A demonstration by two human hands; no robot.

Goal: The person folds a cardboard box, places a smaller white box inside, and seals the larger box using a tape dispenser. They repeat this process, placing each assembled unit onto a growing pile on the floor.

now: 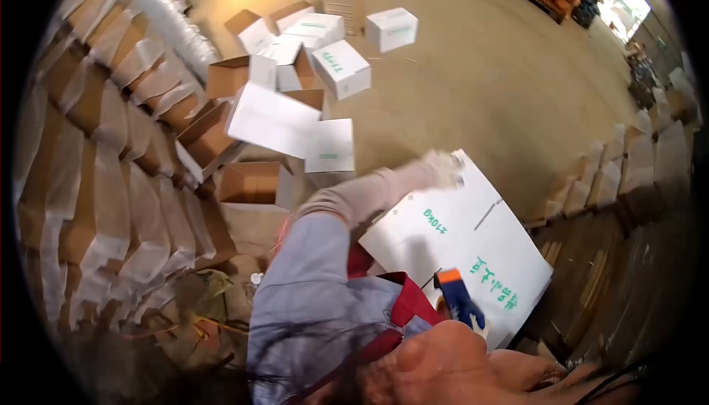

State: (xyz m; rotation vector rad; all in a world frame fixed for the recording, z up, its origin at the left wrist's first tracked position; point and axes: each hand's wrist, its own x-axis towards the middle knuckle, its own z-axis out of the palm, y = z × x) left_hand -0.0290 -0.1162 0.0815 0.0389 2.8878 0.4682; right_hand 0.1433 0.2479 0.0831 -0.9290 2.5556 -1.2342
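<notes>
While the white carton point(480, 239) is seen at four o'clock, its twelve-o'clock corner is overlapped by the blurred left hand point(443, 168); at its six o'clock, the blue-and-orange item point(456, 298) is seen by the right hand point(478, 324). Neither hand's grip can be told.

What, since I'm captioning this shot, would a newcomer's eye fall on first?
Probably the large white carton right of centre, with its bold green writing and the blurred left hand at its upper corner. Next, the small orange and blue object over the carton's lower part. Then the jumble of smaller cartons, some open, on the floor left of and above centre.
</notes>
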